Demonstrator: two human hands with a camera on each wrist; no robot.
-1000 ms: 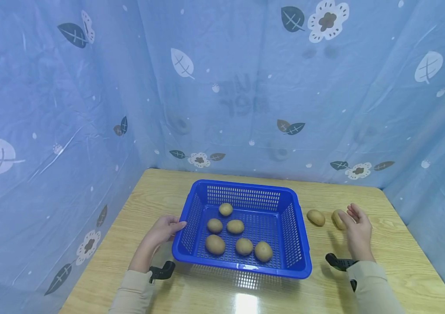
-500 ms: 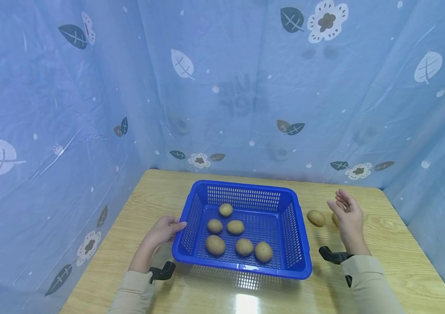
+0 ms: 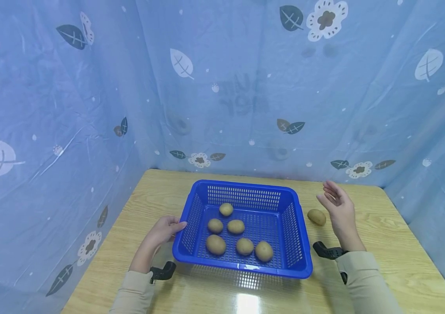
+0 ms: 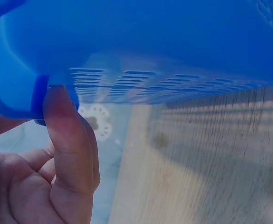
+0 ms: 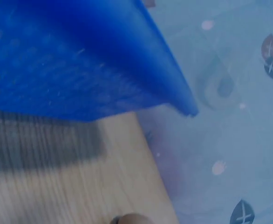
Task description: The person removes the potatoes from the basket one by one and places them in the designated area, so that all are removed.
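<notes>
A blue plastic basket (image 3: pixel 242 271) with slotted walls stands mid-table, several potatoes (image 3: pixel 216 244) lying apart on its floor. My left hand (image 3: pixel 163 230) pinches its left rim, thumb on top; in the left wrist view a bent finger (image 4: pixel 71 149) of that hand reaches up under the rim. To the right of the basket, my right hand (image 3: pixel 341 216) hovers with fingers loosely bent and nothing visible in it. One loose potato (image 3: pixel 316 217) lies between that hand and the basket. Another potato, seen earlier farther right, is hidden behind the hand.
The wooden table (image 3: pixel 395 244) ends at the back against a blue patterned curtain (image 3: pixel 222 109), which also hangs along the left and right. A black wrist mount (image 3: pixel 326 250) juts from the right sleeve, near the basket's right wall.
My right hand has moved left and away from me, off the farther-right potato and towards the one nearer the basket. The left hand and basket have stayed put.
</notes>
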